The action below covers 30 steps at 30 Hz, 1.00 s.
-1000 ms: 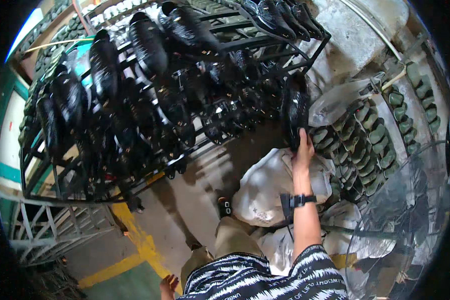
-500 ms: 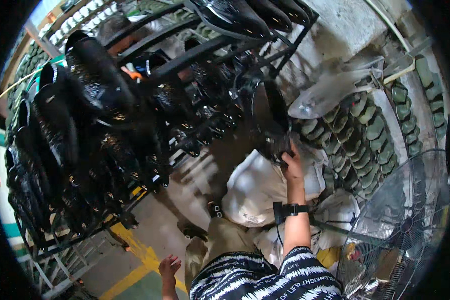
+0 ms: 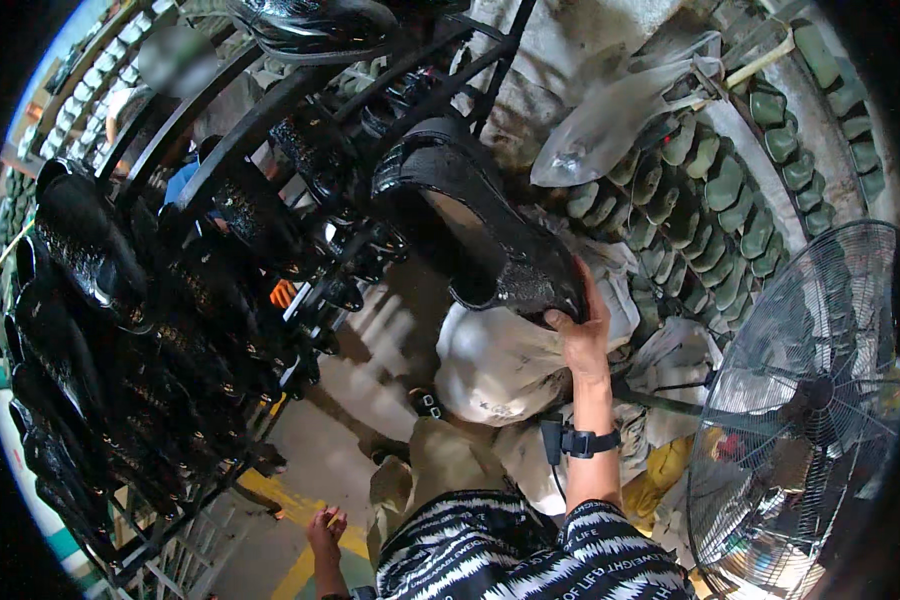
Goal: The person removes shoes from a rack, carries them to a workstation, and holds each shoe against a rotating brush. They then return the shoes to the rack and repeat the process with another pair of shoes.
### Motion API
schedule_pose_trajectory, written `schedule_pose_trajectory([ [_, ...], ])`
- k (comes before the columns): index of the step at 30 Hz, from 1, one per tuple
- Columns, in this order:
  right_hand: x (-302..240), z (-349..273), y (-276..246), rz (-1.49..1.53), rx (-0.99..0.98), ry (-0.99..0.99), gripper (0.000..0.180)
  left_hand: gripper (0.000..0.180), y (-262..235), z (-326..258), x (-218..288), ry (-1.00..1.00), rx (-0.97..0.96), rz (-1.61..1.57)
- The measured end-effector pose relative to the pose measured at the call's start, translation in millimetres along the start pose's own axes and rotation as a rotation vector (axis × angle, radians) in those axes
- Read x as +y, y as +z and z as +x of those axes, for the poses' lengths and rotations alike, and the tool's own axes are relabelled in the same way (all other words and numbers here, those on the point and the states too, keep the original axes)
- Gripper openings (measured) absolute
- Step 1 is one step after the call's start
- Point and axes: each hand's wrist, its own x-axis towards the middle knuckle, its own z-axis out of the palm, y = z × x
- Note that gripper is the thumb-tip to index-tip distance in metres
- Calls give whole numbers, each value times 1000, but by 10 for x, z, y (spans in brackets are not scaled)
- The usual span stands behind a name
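Note:
My right hand point(image 3: 582, 335) grips a black shoe point(image 3: 530, 275) by its toe end, thumb on one side and fingers on the other. The shoe is tilted with its opening toward me, and a tan insole shows inside. It hangs beside the black metal rack point(image 3: 240, 150), above a white sack point(image 3: 500, 365). Low on the left, my left hand point(image 3: 325, 525) is away from everything, its fingers loosely bent and apart, holding nothing. Many glossy black shoes point(image 3: 80, 250) hang in rows on the rack to the left.
A large wire-caged fan point(image 3: 820, 395) stands at the right. Behind the sack are stacks of green sole-shaped pieces point(image 3: 715, 195) and a clear plastic bag point(image 3: 610, 125). Beyond the rack, another person point(image 3: 220, 105) is partly hidden. Yellow lines point(image 3: 290, 510) mark the floor.
My right hand has turned the shoe, so its opening and insole now show, and the shoe is nearer to me. The view has shifted; more shoes at the rack's top have left the picture.

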Motion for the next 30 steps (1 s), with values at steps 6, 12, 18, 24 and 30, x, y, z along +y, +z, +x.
schedule_pose_trajectory([
  [6, -114, -25, -30, -246, 79, -126, 71, 20, 185, -56, 41, 27, -148, 14],
  [12, -163, -7, -4, -246, 99, -146, 66, 21, 211, -28, 16, -46, -67, 73],
  [18, 18, 340, 204, -199, 122, -141, 60, 24, 82, 11, -76, -39, -82, 9],
  [24, 421, 1473, 815, 96, 122, -79, 42, 27, 33, 25, -172, -16, -46, -25],
  [30, 590, 2514, 1352, -425, 58, 349, 66, 29, 8, -147, -323, 35, -37, -50],
])
